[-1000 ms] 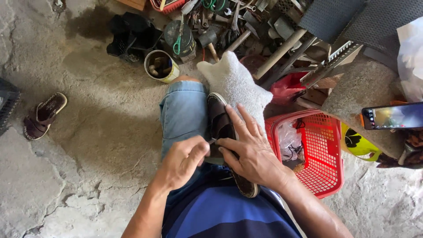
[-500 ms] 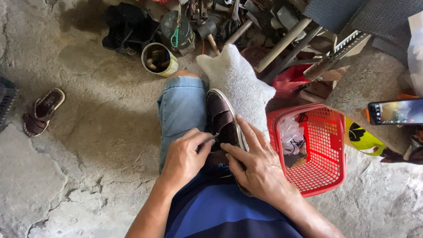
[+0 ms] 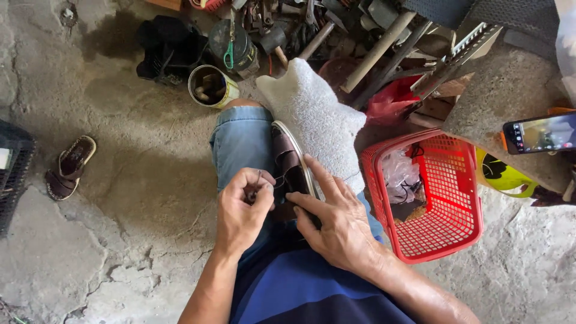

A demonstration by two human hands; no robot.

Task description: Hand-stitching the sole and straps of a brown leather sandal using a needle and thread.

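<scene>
A dark brown shoe point(image 3: 289, 161) with a pale sole edge lies on my lap, between my denim-clad left knee point(image 3: 241, 138) and a grey cloth point(image 3: 317, 114) draped over the other knee. My left hand point(image 3: 243, 211) is closed in a pinch on a thin needle, right against the shoe's left side. A fine thread runs from it to the shoe. My right hand point(image 3: 337, 225) lies over the shoe's near end, fingers stretched along it and holding it steady.
A red plastic basket point(image 3: 456, 237) holding a bag stands at my right. A tin can point(image 3: 211, 87) and a pile of tools point(image 3: 312, 27) lie ahead. On the concrete floor at left are a brown sandal point(image 3: 71, 167) and a black crate point(image 3: 13, 180). A phone point(image 3: 540, 133) rests at right.
My left hand's fingers have curled tighter into a pinch beside the shoe. My right hand has stayed on the shoe. The view has shifted slightly.
</scene>
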